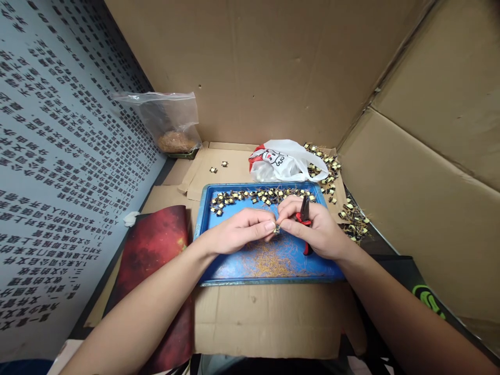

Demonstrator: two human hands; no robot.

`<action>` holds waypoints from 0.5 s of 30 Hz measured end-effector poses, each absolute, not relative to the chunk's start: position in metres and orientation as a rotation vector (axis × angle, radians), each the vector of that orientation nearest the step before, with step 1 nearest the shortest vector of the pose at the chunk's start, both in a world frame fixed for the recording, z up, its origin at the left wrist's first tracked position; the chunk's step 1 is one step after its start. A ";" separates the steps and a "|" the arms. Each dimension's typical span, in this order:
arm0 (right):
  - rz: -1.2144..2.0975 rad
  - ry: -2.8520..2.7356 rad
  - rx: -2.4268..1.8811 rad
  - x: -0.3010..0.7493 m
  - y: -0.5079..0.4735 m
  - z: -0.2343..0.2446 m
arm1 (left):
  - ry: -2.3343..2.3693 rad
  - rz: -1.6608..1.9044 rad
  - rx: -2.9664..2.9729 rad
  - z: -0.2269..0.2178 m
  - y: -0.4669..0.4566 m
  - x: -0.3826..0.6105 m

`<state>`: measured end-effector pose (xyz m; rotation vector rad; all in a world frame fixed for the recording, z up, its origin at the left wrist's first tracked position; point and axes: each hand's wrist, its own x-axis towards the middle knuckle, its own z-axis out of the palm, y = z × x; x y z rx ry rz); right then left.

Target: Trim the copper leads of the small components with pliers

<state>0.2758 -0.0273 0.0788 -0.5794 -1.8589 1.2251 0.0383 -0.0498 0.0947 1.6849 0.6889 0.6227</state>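
Over the blue tray [230,282], my left hand [248,229] pinches a small transformer-like part [277,228] with a yellow top and thin leads between thumb and fingers. My right hand [318,229] is closed around red-handled pliers [304,214], their dark jaws pointing up and away. Its thumb and index fingertips meet at the same small part. Many similar black-and-yellow parts [269,196] lie along the tray's far side. Copper-coloured wire clippings [271,263] are scattered below my hands. My fingers hide some of the held part.
A white plastic bag [287,161] stands behind the tray. More parts are piled on the cardboard [332,166] and at the right [353,221]. A clear bag of clippings [175,138] sits back left; a red mat [156,250] lies left. Cardboard walls enclose the back and right.
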 end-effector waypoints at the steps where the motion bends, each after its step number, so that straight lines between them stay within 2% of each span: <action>1: 1.220 -1.866 -0.592 0.275 -0.028 0.079 | 0.692 0.618 1.687 0.094 -0.050 0.038; 7: 1.123 -1.733 -0.848 0.270 -0.029 0.077 | 0.680 0.653 1.702 0.094 -0.050 0.040; 10: 1.165 -1.577 -0.990 0.270 -0.027 0.076 | 0.732 0.824 1.740 0.095 -0.048 0.043; 15: 1.168 -1.598 -0.969 0.267 -0.032 0.077 | 0.928 1.087 1.657 0.087 -0.042 0.043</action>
